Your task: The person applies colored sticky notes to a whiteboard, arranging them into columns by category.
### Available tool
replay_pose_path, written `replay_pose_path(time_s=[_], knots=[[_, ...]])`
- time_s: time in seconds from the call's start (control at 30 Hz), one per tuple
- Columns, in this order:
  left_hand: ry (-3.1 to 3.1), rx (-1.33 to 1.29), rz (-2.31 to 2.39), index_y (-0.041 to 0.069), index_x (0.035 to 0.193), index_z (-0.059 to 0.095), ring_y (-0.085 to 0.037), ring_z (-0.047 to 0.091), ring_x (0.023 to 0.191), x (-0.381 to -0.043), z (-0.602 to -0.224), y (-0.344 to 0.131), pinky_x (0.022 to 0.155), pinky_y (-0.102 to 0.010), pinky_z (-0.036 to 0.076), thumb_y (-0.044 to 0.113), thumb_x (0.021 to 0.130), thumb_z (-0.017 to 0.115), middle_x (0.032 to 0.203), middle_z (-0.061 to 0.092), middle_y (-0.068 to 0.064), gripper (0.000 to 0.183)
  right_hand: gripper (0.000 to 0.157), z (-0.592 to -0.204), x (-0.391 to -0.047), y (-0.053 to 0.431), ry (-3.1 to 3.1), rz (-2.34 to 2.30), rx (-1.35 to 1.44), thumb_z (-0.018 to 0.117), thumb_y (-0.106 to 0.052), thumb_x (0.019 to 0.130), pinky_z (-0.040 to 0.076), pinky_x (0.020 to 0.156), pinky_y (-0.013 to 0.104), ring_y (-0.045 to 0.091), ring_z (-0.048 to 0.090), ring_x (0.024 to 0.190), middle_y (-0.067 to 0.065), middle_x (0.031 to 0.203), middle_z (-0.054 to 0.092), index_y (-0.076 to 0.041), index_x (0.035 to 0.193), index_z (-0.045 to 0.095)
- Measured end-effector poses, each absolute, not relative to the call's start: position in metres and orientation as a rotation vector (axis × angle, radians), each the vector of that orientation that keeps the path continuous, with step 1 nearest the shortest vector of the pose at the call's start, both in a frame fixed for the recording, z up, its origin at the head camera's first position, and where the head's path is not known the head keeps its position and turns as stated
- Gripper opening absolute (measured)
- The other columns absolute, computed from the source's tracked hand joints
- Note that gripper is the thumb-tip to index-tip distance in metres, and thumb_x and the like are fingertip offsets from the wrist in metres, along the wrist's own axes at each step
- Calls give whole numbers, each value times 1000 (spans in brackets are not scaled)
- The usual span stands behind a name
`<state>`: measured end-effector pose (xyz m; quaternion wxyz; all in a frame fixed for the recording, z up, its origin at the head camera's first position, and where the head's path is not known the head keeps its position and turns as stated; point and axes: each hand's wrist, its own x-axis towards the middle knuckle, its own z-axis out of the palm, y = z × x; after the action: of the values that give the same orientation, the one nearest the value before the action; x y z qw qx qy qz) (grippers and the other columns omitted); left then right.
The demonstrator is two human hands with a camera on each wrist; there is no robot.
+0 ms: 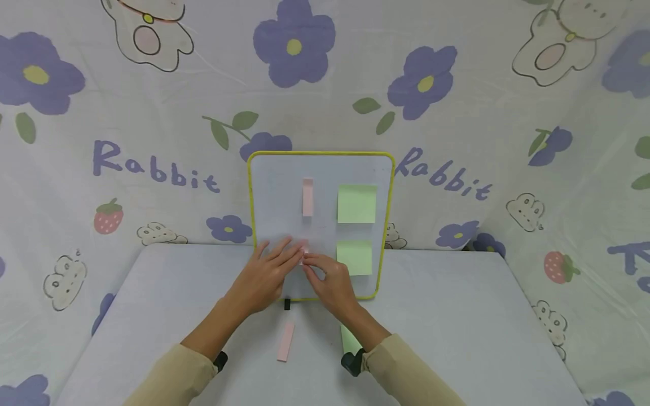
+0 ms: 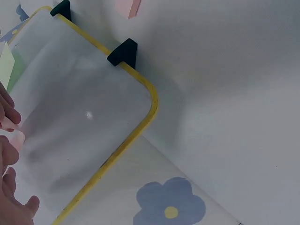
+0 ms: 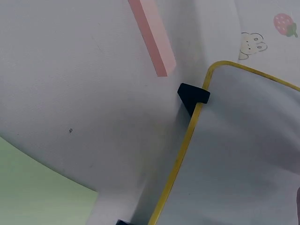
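A whiteboard (image 1: pixel 276 197) with a yellow rim stands upright on the table. My left hand (image 1: pixel 264 279) lies against its lower part, fingers stretched out, with fingertips on a narrow pink sticky note (image 1: pixel 303 244). From the right, my right hand (image 1: pixel 332 282) pinches the lower part of that note between thumb and index finger. Fingers partly cover the note; in the left wrist view a pale pink piece (image 2: pixel 17 138) shows between them. Higher on the board is another pink sticky note (image 1: pixel 307 197). Two green sticky notes, an upper (image 1: pixel 357 204) and a lower (image 1: pixel 354 257), are stuck at the right.
On the white table (image 1: pixel 437 316) in front of the board lies a narrow pink sticky-note pad (image 1: pixel 286 341). A green pad (image 1: pixel 350 339) is partly hidden under my right forearm. Black feet (image 2: pixel 125 52) hold the board's lower edge. Behind hangs a patterned cloth (image 1: pixel 325 124).
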<state>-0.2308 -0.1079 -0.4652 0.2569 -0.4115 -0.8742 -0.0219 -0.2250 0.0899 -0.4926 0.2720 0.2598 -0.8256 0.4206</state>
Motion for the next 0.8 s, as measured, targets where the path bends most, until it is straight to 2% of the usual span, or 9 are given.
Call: replay_pose_path(time_s=[0.2,0.43,0.53,0.67,0.8], knots=[[-2435,-1100,54,9,147,50,-25,38,143,-237,-464,-104,109,-61,32,4,89,62,152,47,-3,59,15,-492,-225,90,-2249,1124,695,73,-1,88,55,88,38,24,71,103,13,105,75,3,102,76],[-2435,-1077,110,9,148,49,-24,37,144,-239,-465,-102,112,-57,30,11,94,60,153,45,-3,55,19,-491,-223,93,-2238,1001,745,72,-4,90,55,89,38,25,69,106,15,110,73,3,107,74],[-2423,-1076,104,9,146,51,-25,38,143,-239,-465,-103,111,-57,31,11,93,61,152,46,-3,54,28,-491,-225,98,-2233,743,770,70,-7,90,51,96,40,28,63,118,16,123,68,4,116,71],[-2420,-1078,96,8,144,53,-26,39,143,-239,-467,-104,110,-58,32,11,91,63,152,47,-3,54,48,-492,-232,106,-2217,232,772,70,-15,87,39,109,47,33,46,137,16,142,55,5,130,62],[-2453,-1070,112,8,146,50,-25,35,145,-239,-470,-105,112,-59,29,12,91,63,155,43,-2,57,58,-494,-236,113,-2219,-92,796,72,-21,87,33,113,47,30,38,143,13,148,50,2,137,57]])
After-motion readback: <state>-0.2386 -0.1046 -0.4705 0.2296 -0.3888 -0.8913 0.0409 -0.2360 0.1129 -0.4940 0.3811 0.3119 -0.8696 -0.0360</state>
